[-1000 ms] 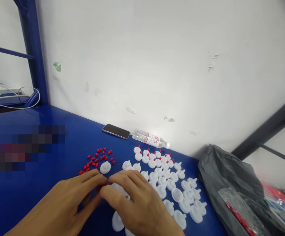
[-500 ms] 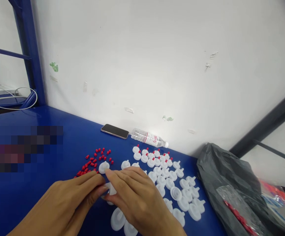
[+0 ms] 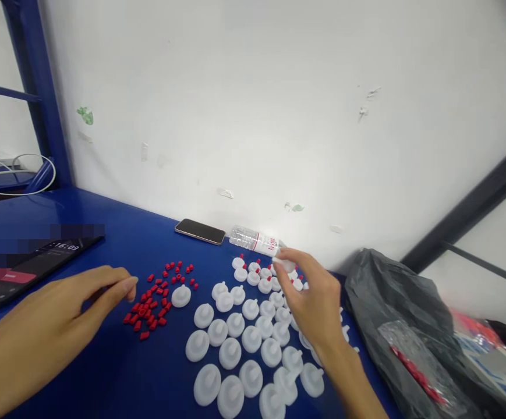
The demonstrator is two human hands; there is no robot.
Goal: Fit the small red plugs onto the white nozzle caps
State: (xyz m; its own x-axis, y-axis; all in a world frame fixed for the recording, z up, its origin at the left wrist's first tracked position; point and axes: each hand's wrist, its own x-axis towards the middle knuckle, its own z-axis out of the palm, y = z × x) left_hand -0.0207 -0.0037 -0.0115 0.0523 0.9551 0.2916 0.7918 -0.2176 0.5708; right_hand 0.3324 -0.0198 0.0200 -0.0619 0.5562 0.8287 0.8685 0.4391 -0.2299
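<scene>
A blue worktop (image 3: 126,378) runs along a white wall (image 3: 235,116) marked with torn scraps of tape. A blue post (image 3: 47,105) rises at the left, near a looped white cable (image 3: 54,169); a dark beam (image 3: 475,192) slants across the right.

A clear bottle (image 3: 257,240) with a red-and-white label lies on its side near the wall, just beside a dark-screened phone (image 3: 200,231); its contents cannot be told. At the right slumps a dark plastic bag (image 3: 388,285), its contents hidden. On it rests a clear bag (image 3: 410,349) holding red pieces (image 3: 418,372).

White discs (image 3: 251,339) with stems spread over the worktop's middle, the farthest ones red-tipped. Loose red caps (image 3: 148,311) lie left of them, around a lone white disc (image 3: 181,295). The left hand (image 3: 75,305) is near the caps, the tips of its fingers together; whether they grip anything is unclear. The right hand (image 3: 318,297), above the far discs, pinches a white piece (image 3: 285,265) between thumb and fingers.
</scene>
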